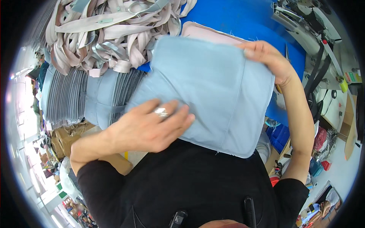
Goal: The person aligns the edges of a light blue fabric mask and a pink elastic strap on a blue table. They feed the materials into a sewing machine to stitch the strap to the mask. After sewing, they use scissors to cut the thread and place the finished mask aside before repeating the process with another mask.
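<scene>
A light blue fabric panel [207, 85], roughly square with rounded corners and a stitched seam down its right part, lies tilted in front of my chest. My right hand [272, 62] grips its upper right corner, thumb on top and fingers behind the edge. Over the panel's lower left lies my left hand [146, 125], a ring on one finger; its slightly blurred fingers are spread across the cloth and hold nothing. Beyond the panel's far edge shows a pale pink fabric piece [203, 32] with a raw edge, mostly covered by the blue one.
A heap of pinkish-grey straps [110, 28] fills the far left of the blue table [235, 15]. Bundled stacks of grey-blue panels [66, 97] stand nearer on the left. A sewing machine [304, 22] is at the far right, with scissors [287, 51] beside it.
</scene>
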